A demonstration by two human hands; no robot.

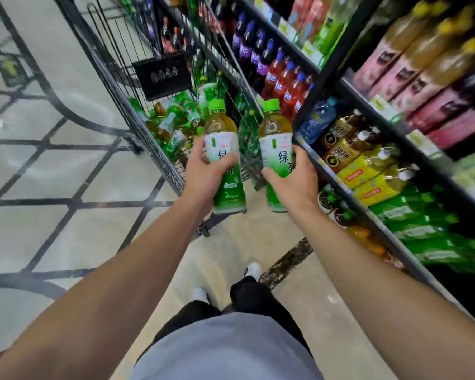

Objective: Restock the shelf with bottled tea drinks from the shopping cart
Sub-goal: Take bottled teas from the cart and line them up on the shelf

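Note:
My left hand (pixel 203 171) grips a green-capped green tea bottle (pixel 221 133) around its label, held upright above the near end of the shopping cart (pixel 137 113). My right hand (pixel 294 179) grips a second, matching green tea bottle (pixel 273 133), upright between the cart and the shelf (pixel 337 171). Both bottles have white and green labels. Several more green tea bottles (pixel 173 119) lie jumbled in the cart basket.
The shelving on the right holds rows of drinks: purple and red soda bottles (pixel 274 69), yellow-labelled bottles (pixel 368 174), green bottles (pixel 422 223), pink-labelled bottles (pixel 412 78). A black sign (pixel 162 75) hangs in the cart. Tiled floor (pixel 52 187) spreads to the left; my feet stand below.

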